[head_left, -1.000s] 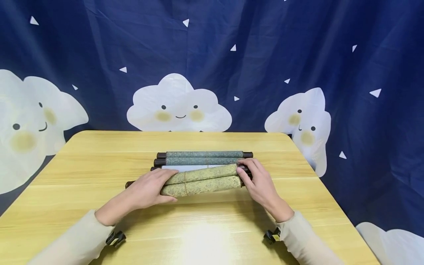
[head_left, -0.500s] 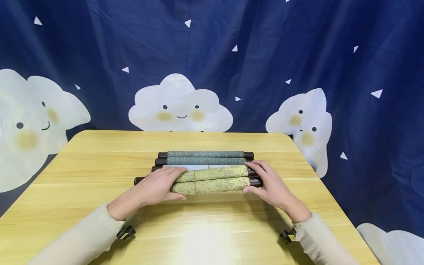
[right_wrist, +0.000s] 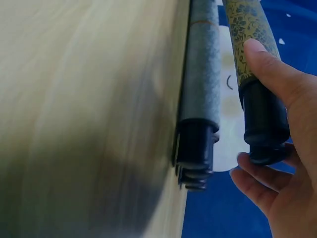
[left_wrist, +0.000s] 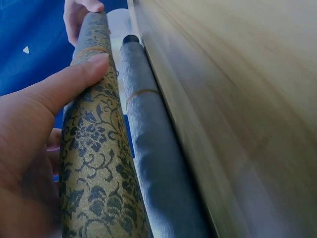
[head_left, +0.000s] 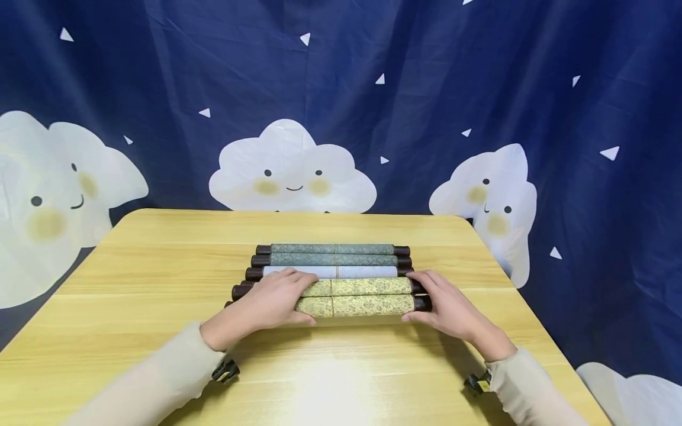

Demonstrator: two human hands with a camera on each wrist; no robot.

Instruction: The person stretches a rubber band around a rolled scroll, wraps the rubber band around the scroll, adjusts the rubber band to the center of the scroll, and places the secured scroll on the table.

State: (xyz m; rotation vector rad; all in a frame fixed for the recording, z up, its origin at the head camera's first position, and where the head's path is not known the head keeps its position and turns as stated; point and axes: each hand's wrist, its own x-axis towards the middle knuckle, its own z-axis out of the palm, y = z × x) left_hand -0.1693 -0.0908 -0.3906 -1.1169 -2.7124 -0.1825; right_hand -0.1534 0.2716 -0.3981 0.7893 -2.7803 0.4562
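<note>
Two hanging scrolls with yellow patterned backing (head_left: 367,305) lie side by side between my hands, each tied with a thin cord and fitted with dark end knobs (head_left: 423,303). My left hand (head_left: 272,302) grips them toward their left end, thumb on the near one and fingers over the top. At the right end, my right hand (head_left: 453,307) holds them, its thumb on the yellow backing (right_wrist: 247,29) and its fingers by the dark knob (right_wrist: 267,124). The wrist views show the near yellow scroll raised off the table; the other is hidden behind it there.
Behind the yellow scrolls, a pale blue-white scroll (head_left: 367,271) and two teal scrolls (head_left: 303,259) lie parallel on the wooden table (head_left: 160,248). A blue curtain (head_left: 415,47) printed with clouds hangs beyond the table's back edge.
The yellow scrolls have moved right and toward me and turned from slanted to parallel with the others. Both hands have shifted right with them; the right hand has slid outward to the knobs.
</note>
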